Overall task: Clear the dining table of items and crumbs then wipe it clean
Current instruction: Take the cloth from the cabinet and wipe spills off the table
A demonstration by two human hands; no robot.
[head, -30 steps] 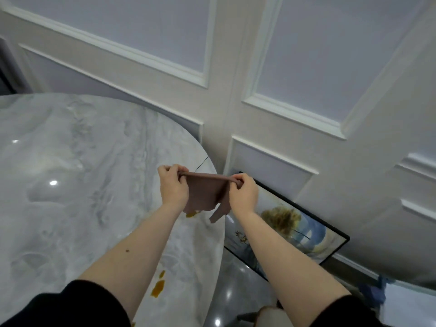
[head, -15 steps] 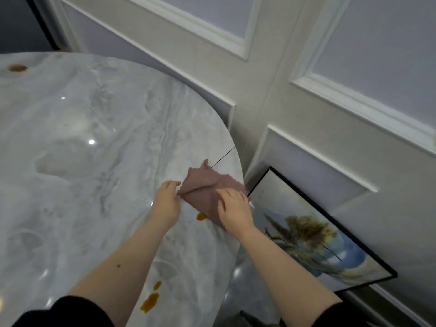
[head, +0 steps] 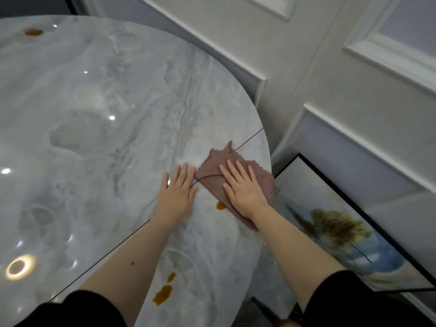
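Observation:
A folded brown cloth (head: 213, 165) lies flat on the glossy grey marble dining table (head: 94, 114), close to its right edge. My right hand (head: 243, 185) rests palm down on the cloth with fingers spread. Beside it, my left hand (head: 178, 193) lies flat on the bare tabletop, its fingertips touching the cloth's left edge. An amber spill (head: 220, 205) shows at the cloth's near edge. Two more amber spots (head: 162, 295) sit near the table's front edge, and another stain (head: 33, 31) lies at the far left.
A framed painting (head: 342, 232) leans against the white panelled wall (head: 330, 79) on the floor, right of the table. A thin dark seam (head: 106, 253) runs diagonally across the tabletop. Ceiling lights reflect in the marble.
The cloth, held stretched in the air between both hands a second ago, has been laid on the table. Both hands now lie flat, the right one on the cloth.

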